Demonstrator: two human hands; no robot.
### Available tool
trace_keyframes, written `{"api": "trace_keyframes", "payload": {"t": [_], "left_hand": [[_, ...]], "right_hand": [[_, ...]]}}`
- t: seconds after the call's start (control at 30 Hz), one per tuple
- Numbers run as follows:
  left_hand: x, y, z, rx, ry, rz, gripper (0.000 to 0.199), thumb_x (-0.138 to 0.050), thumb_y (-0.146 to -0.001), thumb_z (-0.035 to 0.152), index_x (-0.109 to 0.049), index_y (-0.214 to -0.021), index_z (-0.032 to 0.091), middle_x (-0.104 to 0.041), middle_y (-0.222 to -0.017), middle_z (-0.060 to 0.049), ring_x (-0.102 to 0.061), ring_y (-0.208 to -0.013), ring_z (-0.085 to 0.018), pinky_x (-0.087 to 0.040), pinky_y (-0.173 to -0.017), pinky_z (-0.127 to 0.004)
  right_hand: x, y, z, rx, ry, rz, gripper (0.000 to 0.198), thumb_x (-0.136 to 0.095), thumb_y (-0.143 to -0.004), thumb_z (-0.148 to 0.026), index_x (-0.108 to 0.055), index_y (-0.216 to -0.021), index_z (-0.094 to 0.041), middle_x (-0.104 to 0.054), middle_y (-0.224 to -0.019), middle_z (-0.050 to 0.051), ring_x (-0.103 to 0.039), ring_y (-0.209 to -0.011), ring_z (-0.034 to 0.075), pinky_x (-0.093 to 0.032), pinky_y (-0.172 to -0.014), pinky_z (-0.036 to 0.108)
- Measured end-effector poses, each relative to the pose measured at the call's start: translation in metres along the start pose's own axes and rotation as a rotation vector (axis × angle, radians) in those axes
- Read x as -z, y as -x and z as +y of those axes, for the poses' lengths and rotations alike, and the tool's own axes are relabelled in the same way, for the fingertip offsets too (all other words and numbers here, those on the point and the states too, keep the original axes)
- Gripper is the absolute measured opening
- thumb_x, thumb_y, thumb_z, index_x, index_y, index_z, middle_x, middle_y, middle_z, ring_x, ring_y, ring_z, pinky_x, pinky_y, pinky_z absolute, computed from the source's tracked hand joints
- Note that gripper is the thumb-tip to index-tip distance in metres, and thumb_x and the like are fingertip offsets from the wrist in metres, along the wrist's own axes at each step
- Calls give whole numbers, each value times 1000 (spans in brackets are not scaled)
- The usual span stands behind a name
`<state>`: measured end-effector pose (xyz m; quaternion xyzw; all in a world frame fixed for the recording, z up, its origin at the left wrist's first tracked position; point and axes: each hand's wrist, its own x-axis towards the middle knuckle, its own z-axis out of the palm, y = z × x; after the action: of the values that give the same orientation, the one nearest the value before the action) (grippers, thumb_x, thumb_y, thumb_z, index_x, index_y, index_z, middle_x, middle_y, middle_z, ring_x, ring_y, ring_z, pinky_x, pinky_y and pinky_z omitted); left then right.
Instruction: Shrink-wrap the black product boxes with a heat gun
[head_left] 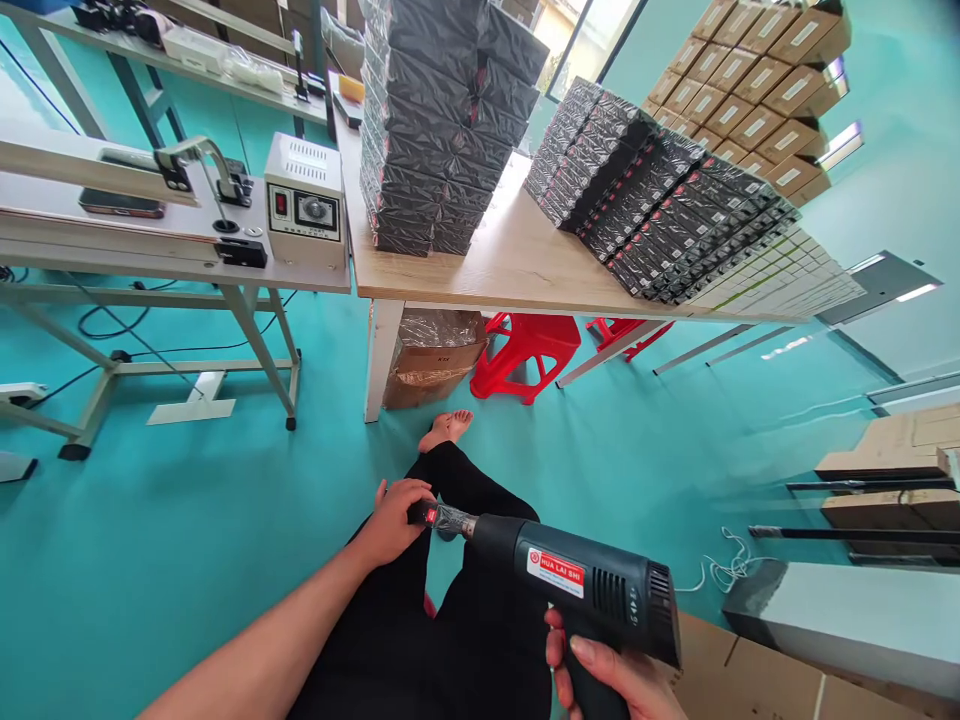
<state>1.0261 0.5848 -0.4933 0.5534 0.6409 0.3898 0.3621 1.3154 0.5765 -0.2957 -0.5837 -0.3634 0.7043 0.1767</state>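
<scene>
right hand (626, 680) was wrapped round the heat gun (577, 580), apparently to aim its nozzle (472, 526) at the black pack (421, 513). pack sat above the lap (495, 645); left hand (396, 515) gripped the end away from the nozzle, probably to spare the fingers.

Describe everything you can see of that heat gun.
The heat gun has a dark, plastic-looking body with a red-and-white "HUA LAI SHI" label, vent slots and a ribbed rear end. A metal-looking nozzle tips it. It is held crosswise above the lap, the right hand gripping its handle. The nozzle points left at a film-wrapped item in the left hand; whether they touch, or it is on, I cannot tell.
</scene>
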Motion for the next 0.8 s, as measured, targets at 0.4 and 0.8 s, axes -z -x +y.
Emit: {"api": "trace_keyframes", "payload": {"t": [0.4, 0.8], "left_hand": [[-10, -1, -9, -48, -84, 22, 38, -56, -66, 8, -66, -95, 31, -62, -121, -4, -49, -122, -30, -1, -112, -63], [-2, 1, -7, 25, 3, 7, 32, -55, -72, 15, -65, -98, 31, -60, -125, -5, -48, -124, -30, -4, -112, -62]], "right_hand": [[-24, -13, 10, 47, -2, -48, 42, -73, -72, -43, -69, -100, -12, -68, -82, 8, -61, -61, 16, -48, -53, 27], [16, 4, 13, 35, -122, 130, 44, -76, -68, -45, -71, -98, -13, -69, -81, 10, -61, -63, 17, -47, -52, 27]]}}
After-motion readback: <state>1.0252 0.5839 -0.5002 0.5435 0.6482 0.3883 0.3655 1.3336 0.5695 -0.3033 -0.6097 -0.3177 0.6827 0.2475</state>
